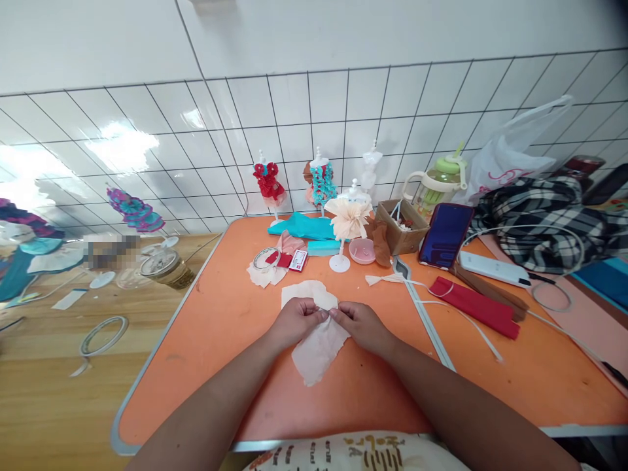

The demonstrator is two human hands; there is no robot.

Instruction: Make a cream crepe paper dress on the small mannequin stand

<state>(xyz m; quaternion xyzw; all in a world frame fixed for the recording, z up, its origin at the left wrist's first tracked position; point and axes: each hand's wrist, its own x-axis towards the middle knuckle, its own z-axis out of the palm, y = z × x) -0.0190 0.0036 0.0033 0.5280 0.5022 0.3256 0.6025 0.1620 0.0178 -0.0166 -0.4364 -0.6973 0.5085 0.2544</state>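
A pale pink piece of thin crepe-like material (318, 350) lies over the orange table, gathered at its middle between my two hands. My left hand (297, 320) pinches the gathered part from the left, thumb and fingers closed on it. From the right, my right hand (362, 325) pinches the same spot, its thumb tip almost touching the left thumb. One part of the material spreads out behind my hands and a longer part hangs toward me. Beyond it stands a small white dress form (339, 263) wearing a cream ruffled skirt (349, 219).
Behind are dress forms with red flowers (269, 183) and turquoise ruffles (324, 183), turquoise material (307, 226), a tape roll (267, 259), a pink dish (362, 251) and a cardboard box (409, 237). At right are a phone (445, 235), red material (473, 306) and a white cable.
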